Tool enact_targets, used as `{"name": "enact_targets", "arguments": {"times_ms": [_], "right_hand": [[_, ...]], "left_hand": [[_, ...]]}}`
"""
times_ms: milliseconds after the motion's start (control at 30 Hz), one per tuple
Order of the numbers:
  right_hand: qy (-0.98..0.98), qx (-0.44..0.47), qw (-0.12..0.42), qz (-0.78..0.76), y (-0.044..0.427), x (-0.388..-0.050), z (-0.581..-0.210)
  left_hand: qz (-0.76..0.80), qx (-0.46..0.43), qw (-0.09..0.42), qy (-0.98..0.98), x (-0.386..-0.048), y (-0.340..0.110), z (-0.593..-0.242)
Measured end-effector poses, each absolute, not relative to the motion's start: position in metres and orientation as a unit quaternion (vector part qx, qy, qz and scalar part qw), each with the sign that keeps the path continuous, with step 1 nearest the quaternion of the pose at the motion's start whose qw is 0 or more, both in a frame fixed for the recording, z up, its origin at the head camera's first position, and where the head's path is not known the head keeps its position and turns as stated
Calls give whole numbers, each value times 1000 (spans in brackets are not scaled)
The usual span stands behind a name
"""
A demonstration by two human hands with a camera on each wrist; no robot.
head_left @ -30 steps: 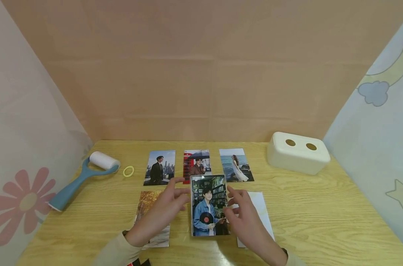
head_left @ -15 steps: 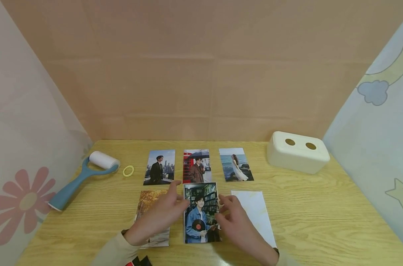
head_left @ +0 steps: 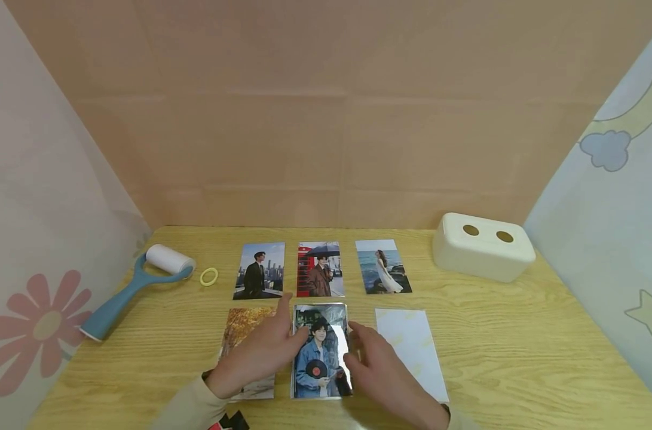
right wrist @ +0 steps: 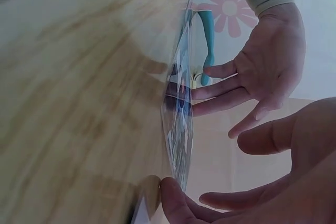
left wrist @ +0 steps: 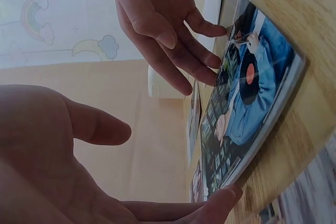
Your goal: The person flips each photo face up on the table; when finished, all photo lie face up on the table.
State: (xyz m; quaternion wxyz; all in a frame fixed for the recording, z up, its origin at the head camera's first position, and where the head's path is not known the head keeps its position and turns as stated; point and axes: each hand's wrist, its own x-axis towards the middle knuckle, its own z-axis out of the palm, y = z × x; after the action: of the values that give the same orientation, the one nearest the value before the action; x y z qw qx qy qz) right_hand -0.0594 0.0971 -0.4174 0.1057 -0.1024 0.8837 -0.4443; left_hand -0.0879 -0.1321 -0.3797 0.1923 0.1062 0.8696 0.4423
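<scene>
A photo with a glossy clear cover point(head_left: 312, 370), showing a person in a denim jacket with a vinyl record, lies on the wooden table between both hands. My left hand point(head_left: 261, 355) is at its left edge, a fingertip touching the far corner area and the thumb held apart in the left wrist view. At the right edge is my right hand point(head_left: 382, 370), its fingers loosely bent and touching the edge in the right wrist view. An autumn photo point(head_left: 242, 325) lies partly hidden under the left hand and forearm. Right of the covered photo lies a white card point(head_left: 409, 340).
Behind lies a row of photos: a city skyline point(head_left: 260, 270), a red phone box with umbrella point(head_left: 320, 269) and a seaside scene point(head_left: 383, 266). A blue-handled lint roller point(head_left: 126, 292) and yellow ring point(head_left: 208, 276) are left. A cream box with two holes point(head_left: 481, 254) stands right.
The covered photo has moved left and toward me, into line between the autumn photo and the white card. The right hand moved left with it; the phone box photo is now uncovered.
</scene>
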Motion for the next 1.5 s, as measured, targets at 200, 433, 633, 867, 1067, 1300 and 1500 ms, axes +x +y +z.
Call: {"name": "enact_targets", "arguments": {"times_ms": [200, 433, 633, 867, 1067, 1300, 1500], "right_hand": [[886, -109, 124, -434, 97, -58, -416], [893, -116, 135, -413, 97, -56, -415], [898, -114, 136, -403, 97, -54, -415], [909, -115, 127, -381, 95, -51, -418], [915, -122, 116, -367, 94, -50, -419], [919, -126, 100, -361, 94, -48, -420], [920, -119, 111, -356, 94, -49, -420]], "left_hand": [[429, 114, 193, 875, -87, -131, -383], [413, 121, 191, 882, -87, -131, -386], [385, 138, 189, 893, -87, -131, -386], [358, 169, 190, 899, -87, -131, -387], [364, 163, 199, 895, -86, -133, -387], [381, 150, 198, 891, -87, -134, -386], [391, 142, 208, 885, -89, -134, -386]]}}
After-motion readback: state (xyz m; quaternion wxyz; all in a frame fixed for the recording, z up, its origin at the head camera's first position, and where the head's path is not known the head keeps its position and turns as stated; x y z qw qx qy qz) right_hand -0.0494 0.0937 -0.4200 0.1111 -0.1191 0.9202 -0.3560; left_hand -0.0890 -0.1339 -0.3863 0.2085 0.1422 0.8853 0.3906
